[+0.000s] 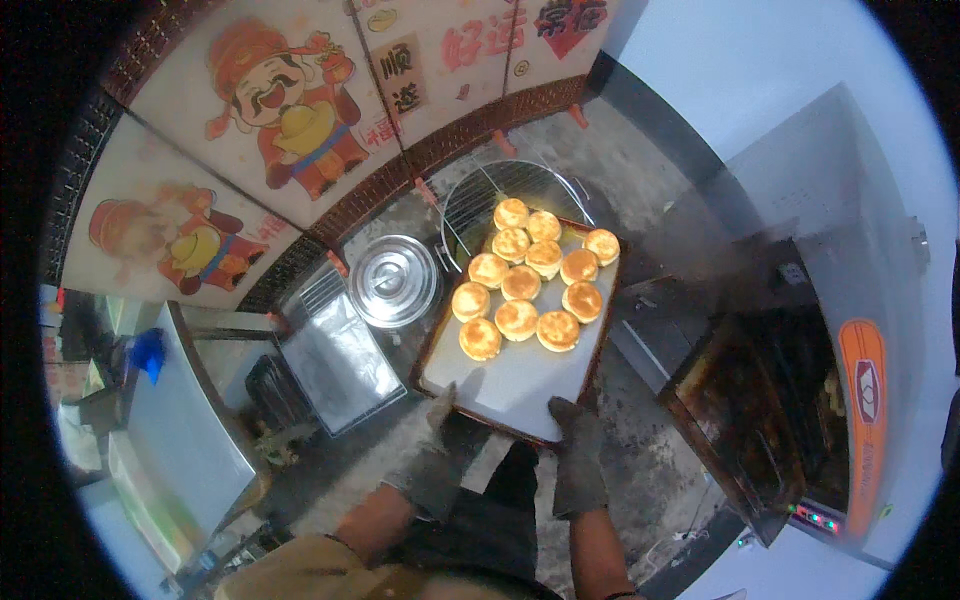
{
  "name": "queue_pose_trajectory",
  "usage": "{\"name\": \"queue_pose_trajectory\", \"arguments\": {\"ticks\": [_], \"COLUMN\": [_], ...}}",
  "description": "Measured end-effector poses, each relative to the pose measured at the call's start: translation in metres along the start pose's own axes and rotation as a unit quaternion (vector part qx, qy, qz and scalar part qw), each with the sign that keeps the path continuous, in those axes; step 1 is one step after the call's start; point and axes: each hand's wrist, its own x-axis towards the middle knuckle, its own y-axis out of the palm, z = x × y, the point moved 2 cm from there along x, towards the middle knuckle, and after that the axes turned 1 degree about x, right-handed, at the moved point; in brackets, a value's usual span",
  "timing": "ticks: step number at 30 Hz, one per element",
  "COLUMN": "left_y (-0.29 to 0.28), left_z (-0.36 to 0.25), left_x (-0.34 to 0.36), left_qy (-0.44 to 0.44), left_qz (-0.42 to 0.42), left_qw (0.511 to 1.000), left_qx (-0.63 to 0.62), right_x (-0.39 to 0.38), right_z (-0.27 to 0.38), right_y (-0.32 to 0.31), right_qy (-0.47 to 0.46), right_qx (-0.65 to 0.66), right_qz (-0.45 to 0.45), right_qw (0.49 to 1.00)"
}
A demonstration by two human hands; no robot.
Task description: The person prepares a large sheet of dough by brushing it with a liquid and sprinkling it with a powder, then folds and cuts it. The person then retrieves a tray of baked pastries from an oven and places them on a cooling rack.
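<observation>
In front of me, a rectangular baking tray (520, 387) with a browned rim is held by its near edge. Several round, flat buns (516, 321) with golden-brown tops lie toward its far end, and the near part of its pale surface is bare. My left hand (432, 455), in a thick grey glove, is closed on the tray's near left corner. At the near right corner, my right hand (579, 455) grips the tray in a matching glove, its thumb over the rim. The fingers of both hands are mostly hidden beneath the tray.
Beyond the tray's far end stands a round wire rack (468, 205). A shiny metal lid (393, 280) and a rectangular metal tray (345, 365) sit to the left. On the right is an open oven (770, 400) with a dark interior. A white table (185, 430) stands at far left.
</observation>
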Motion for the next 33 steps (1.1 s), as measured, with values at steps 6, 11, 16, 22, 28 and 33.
{"name": "queue_pose_trajectory", "arguments": {"ticks": [6, 11, 16, 22, 28, 33], "left_y": [0.047, 0.064, 0.098, 0.119, 0.115, 0.106], "left_z": [0.093, 0.115, 0.122, 0.126, 0.13, 0.128], "left_x": [-0.009, -0.033, -0.051, -0.082, -0.074, -0.074], "left_qy": [-0.095, -0.099, -0.037, 0.008, 0.013, 0.059], "left_qz": [-0.15, -0.077, 0.037, 0.009, -0.007, -0.013], "left_qw": [0.969, 0.992, 0.965, 0.839, 0.846, 0.787], "left_qx": [-0.17, -0.031, 0.259, 0.544, 0.533, 0.614], "right_x": [-0.021, -0.042, -0.092, -0.23, -0.202, -0.069], "right_z": [0.035, 0.065, 0.045, 0.112, 0.241, 0.318], "right_y": [-0.027, -0.061, -0.168, -0.377, -0.507, -0.557], "right_qy": [-0.038, -0.103, -0.002, 0.002, -0.323, -0.282], "right_qx": [0.038, -0.04, 0.051, -0.354, -0.118, -0.817], "right_qz": [0.101, 0.179, 0.186, -0.077, -0.284, -0.378], "right_qw": [0.993, 0.978, 0.981, 0.932, 0.895, 0.332]}}
